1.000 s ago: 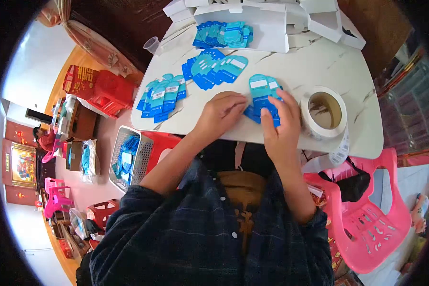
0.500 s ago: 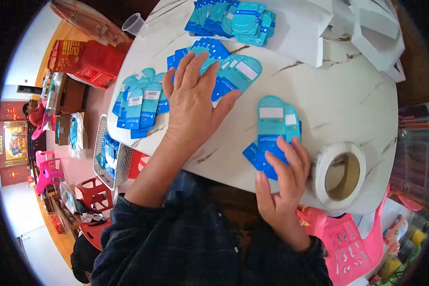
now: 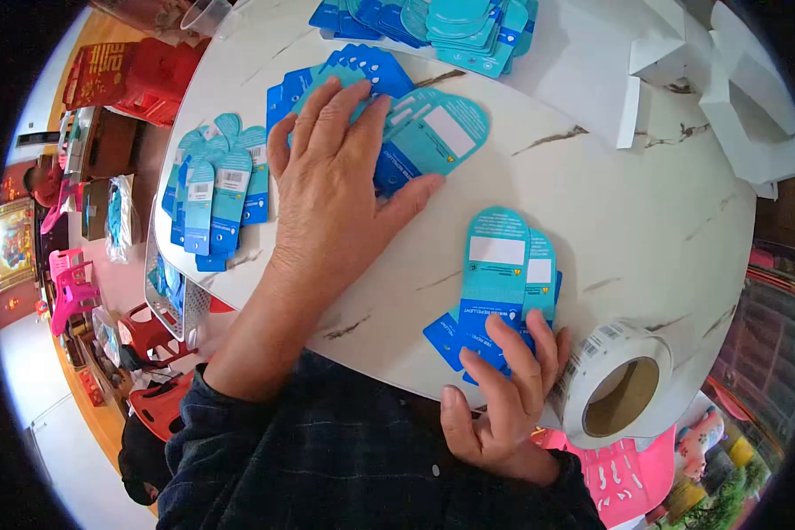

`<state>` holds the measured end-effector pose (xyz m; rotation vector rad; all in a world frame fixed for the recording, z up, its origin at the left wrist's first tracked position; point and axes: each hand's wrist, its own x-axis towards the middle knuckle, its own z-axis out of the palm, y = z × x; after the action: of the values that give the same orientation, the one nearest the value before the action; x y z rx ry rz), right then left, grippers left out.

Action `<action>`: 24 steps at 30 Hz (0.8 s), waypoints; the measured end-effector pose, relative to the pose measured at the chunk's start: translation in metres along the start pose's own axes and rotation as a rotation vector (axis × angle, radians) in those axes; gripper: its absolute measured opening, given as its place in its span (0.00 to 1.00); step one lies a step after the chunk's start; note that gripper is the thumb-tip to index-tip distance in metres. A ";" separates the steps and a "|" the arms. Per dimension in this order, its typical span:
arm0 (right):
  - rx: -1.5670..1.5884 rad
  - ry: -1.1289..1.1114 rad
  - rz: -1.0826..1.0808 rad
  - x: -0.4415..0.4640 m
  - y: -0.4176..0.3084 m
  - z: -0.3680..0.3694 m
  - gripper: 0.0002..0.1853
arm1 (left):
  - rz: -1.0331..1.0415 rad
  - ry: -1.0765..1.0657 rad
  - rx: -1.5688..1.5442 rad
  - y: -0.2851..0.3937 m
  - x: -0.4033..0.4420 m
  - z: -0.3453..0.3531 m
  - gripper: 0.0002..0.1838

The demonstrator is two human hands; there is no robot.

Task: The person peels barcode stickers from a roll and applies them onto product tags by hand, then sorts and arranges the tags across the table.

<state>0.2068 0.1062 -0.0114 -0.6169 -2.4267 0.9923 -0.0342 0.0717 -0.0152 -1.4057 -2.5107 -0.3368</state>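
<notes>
My left hand (image 3: 327,185) lies over a fanned pile of blue and teal packaging cards (image 3: 433,137), fingers spread and thumb out to the side. Its fingertips rest on or just above the pile; which of the two I cannot tell. My right hand (image 3: 508,389) is at the lower edge of a smaller stack of the same cards (image 3: 495,274), each with a rounded top and a white box. The fingers there are apart and loosely bent, the tips over the blue ends. Just right of that hand stands a roll of white labels (image 3: 605,349).
More cards with barcodes (image 3: 230,181) lie in a heap on the left of the marble-patterned table (image 3: 627,230). Another card pile (image 3: 468,35) sits at the back, beside open white boxes (image 3: 760,115). A grey basket (image 3: 185,318) and a pink chair (image 3: 623,477) are beyond the edge.
The camera view has shifted, so the table appears closer. My right hand has slid a little down toward the near end of its card stack. My left hand stays over its pile.
</notes>
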 end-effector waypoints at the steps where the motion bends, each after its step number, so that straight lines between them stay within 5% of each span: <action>1: 0.008 0.001 -0.002 -0.001 0.000 0.000 0.16 | -0.004 0.000 -0.017 0.000 0.001 -0.001 0.30; 19: 0.018 0.009 -0.013 0.000 0.001 -0.005 0.15 | 0.019 -0.024 -0.158 0.017 -0.009 -0.023 0.16; 24: 0.008 0.048 -0.010 -0.003 0.002 -0.001 0.15 | 0.075 -0.059 -0.514 0.023 -0.033 -0.042 0.21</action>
<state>0.2106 0.1065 -0.0128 -0.6184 -2.3807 0.9724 0.0064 0.0435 0.0156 -1.6965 -2.5144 -0.9947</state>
